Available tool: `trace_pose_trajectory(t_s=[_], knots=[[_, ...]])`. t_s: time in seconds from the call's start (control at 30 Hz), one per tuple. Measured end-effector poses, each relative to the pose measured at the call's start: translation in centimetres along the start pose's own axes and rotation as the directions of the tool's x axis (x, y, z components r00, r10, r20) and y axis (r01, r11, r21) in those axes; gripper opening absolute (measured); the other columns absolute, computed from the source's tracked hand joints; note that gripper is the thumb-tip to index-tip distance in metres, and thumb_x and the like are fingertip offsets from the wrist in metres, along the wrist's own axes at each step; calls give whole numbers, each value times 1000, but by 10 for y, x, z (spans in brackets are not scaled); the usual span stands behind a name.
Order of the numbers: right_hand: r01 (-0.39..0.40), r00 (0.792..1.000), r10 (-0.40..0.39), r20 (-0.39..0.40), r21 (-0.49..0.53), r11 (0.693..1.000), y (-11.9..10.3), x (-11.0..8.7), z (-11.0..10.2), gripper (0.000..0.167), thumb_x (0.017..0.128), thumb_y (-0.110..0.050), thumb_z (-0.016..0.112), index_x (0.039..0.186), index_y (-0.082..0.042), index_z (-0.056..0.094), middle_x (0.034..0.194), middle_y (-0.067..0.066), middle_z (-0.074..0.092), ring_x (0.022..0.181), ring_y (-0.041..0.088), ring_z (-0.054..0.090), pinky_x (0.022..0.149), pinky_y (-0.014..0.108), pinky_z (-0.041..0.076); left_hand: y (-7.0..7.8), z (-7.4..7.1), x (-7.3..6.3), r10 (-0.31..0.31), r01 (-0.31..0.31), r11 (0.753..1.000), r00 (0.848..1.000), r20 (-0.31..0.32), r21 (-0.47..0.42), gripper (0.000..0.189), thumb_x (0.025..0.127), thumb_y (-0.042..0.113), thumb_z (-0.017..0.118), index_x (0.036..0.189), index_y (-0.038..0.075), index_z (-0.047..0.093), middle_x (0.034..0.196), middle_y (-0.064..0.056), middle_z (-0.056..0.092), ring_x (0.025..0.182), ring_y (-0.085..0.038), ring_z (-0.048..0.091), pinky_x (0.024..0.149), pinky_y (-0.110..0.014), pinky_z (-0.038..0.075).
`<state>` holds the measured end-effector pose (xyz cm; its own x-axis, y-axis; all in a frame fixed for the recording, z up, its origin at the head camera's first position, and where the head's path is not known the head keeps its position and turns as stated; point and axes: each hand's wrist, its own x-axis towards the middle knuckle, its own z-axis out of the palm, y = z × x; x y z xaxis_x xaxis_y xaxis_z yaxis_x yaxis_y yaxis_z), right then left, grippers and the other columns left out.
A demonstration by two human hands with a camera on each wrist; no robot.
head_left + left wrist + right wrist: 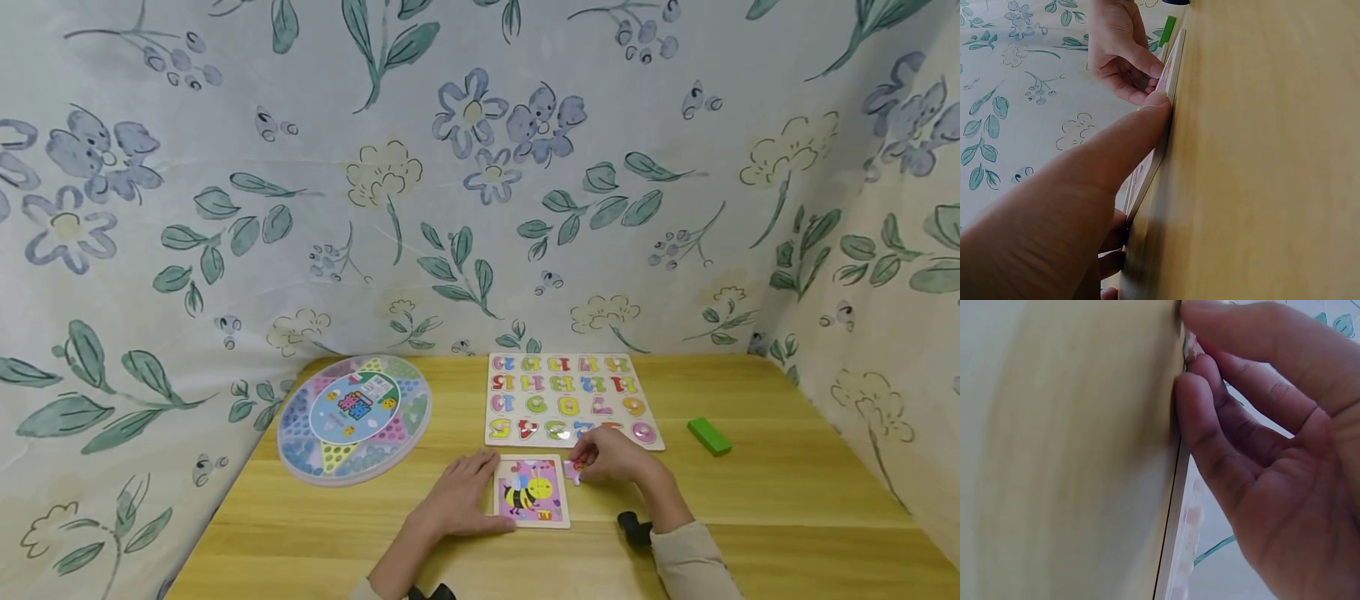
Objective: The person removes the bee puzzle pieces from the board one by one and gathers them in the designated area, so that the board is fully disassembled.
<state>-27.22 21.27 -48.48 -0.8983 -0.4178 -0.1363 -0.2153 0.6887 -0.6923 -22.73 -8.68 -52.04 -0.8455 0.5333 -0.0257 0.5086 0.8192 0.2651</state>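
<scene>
A small square jigsaw puzzle (566, 508) with a bee picture and a pale frame lies on the table near the middle. My left hand (459, 500) holds its left side, thumb (1159, 100) at the near edge and fingers toward the far corner. At the puzzle's right side, my right hand (617, 454) pinches a pink jigsaw piece (572, 472) with some red on it. In the right wrist view the fingers (1196, 403) hide most of that piece. Whether the piece touches the table, I cannot tell.
Just behind the puzzle lies a white number board (519, 407) with colourful numerals. To the left is a round star-patterned game board (354, 408). A green block (708, 437) lies at the right. Floral cloth (480, 250) hangs behind the wooden table (787, 508).
</scene>
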Motion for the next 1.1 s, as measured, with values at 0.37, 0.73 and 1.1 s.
trace_pose_trajectory(t_s=[0.37,0.73,1.1], knots=[[-72,996,69,-49,-51,996,-12,-2,2,21,71,2,80,86,-7,70,79,1,62,73,15,53,64,25,47,1,-3,0,-15,15,1000,1000,25,-8,109,76,80,55,156,11,24,162,-3,25,150,-24,25,121,-48,25],[-96,994,92,-58,-77,992,-13,-2,4,21,71,3,79,87,-8,70,79,1,62,73,15,53,65,26,48,-1,0,1,-10,11,1000,999,31,-17,108,78,79,54,156,12,23,162,-3,24,150,-23,22,121,-48,24],[-3,999,1,-41,-67,998,-15,-5,-1,20,71,1,79,88,-6,71,80,2,65,72,13,54,61,21,47,-1,-1,0,-8,9,1000,999,39,-20,109,77,80,54,156,12,22,163,-3,23,151,-23,21,122,-48,23]])
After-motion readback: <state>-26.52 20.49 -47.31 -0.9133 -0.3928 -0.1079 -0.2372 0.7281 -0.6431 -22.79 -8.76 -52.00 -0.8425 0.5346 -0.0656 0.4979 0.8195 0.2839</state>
